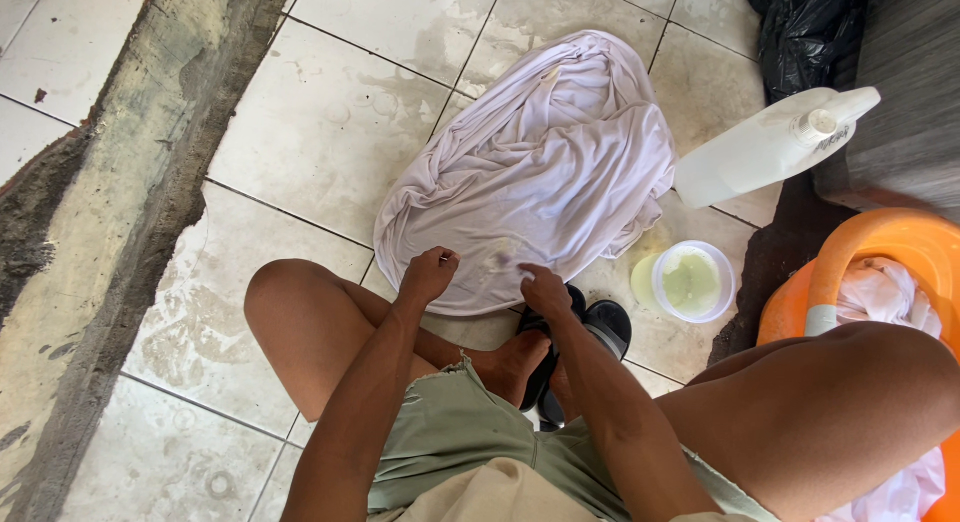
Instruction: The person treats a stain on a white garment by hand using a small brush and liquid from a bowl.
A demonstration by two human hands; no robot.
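Head view: two hands work a wet white garment [540,172] spread on the tiled floor [320,132].
The left hand [428,274] is curled, its fingers bunching the near hem; the right hand [545,287] has its fingers pressed together, pinching the cloth beside a stain. A small bowl [692,282] and white bottle [760,147] lie nearby.

Just one view here: the camera sat on the person's head and looked almost straight down, pretty close in, at the tiled floor [330,122], with bent knees at the bottom edge and a white cloth [540,172] mid-frame.
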